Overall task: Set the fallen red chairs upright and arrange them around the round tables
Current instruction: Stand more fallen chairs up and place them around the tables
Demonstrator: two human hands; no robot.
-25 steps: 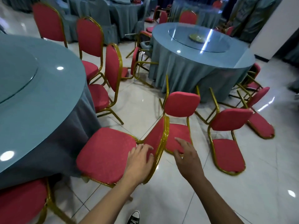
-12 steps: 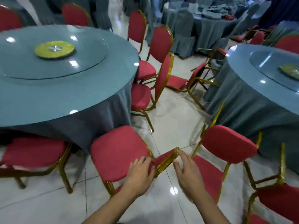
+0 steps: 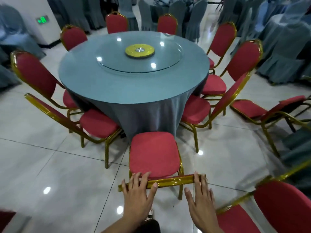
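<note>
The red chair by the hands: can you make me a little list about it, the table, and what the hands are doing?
Chair: red padded chair with gold metal frame, upright, seat facing the table
Table: round table with grey-blue cloth, glass turntable on top
Left hand: fingers straight, resting on the chair's gold top rail
Right hand: fingers straight, touching the same rail
Fallen chair: red gold-framed chair lying tipped on the floor, at the right

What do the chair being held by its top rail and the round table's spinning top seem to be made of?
Chair: seat looks like red woven fabric over padding, matte and slightly textured; its frame seems to be gold-painted metal tube, glossy with bright glints. Turntable on the round table: apparently clear glass, mirroring ceiling lights. The grey tablecloth hangs in soft folds, so cloth.
</note>
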